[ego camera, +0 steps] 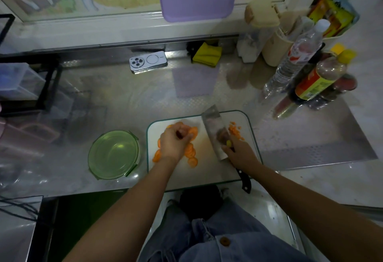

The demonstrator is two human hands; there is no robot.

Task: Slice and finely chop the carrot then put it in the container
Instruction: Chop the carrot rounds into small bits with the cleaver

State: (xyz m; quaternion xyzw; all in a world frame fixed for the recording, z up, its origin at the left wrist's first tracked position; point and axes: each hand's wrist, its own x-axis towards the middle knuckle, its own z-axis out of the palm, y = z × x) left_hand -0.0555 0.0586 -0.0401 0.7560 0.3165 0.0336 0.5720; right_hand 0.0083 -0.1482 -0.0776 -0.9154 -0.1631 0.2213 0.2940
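fingers (187,136) on thin orange carrot rounds (192,161)

The container (113,155) sits left of the board (205,171), which bears carrot slices (193,161) and cleaver (213,129).

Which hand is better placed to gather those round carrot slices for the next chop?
The left hand: its fingers curl over the carrot slices, while the right hand grips the cleaver beside them.

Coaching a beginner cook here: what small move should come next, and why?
Probably the left hand should draw the carrot slices under it toward the cleaver that the right hand holds: most slices are whole, and only a small chopped pile lies beyond the blade.
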